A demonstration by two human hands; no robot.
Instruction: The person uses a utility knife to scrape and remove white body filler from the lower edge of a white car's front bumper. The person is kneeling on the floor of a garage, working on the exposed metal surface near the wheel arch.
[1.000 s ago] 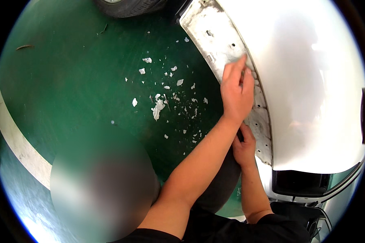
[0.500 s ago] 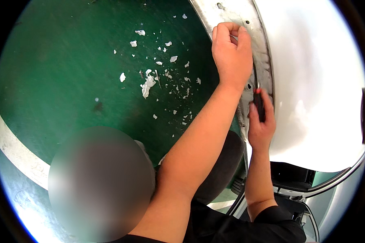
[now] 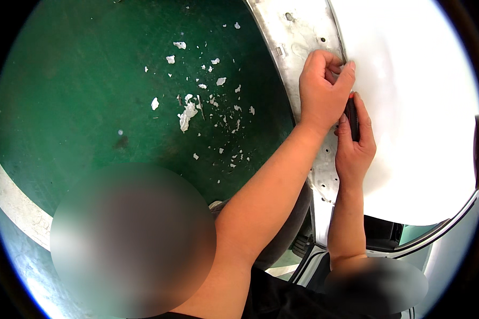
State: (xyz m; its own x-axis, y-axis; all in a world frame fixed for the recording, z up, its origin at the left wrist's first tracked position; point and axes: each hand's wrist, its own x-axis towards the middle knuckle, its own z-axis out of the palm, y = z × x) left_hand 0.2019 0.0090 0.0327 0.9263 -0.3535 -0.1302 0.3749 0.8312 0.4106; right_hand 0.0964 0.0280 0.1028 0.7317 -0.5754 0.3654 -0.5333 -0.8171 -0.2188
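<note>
A large white car body panel (image 3: 415,127) curves along the right, and a worn metal flange (image 3: 285,32) with small holes borders it. Across the seam between the two rests my left hand (image 3: 323,93), its fingers curled and thumb drawn in. Whatever those fingers pinch is hidden. Just below it, nearer to me, my right hand (image 3: 355,154) grips the handle of a slim black-handled tool (image 3: 351,117) with a red collar. The handle points away from me along the seam, and its front end disappears behind my left hand.
White flakes (image 3: 186,117) lie scattered over the green floor (image 3: 80,95) to the left. A pale floor line (image 3: 16,196) curves at the lower left. Below the panel are a dark opening (image 3: 380,234) and a black-trimmed edge (image 3: 442,226). Two blurred patches cover parts of the lower view.
Both hands have shifted right, onto the seam beside the white panel. My left hand has come nearer to me; the right has moved slightly away with the tool, whose thin metal shaft no longer shows.
</note>
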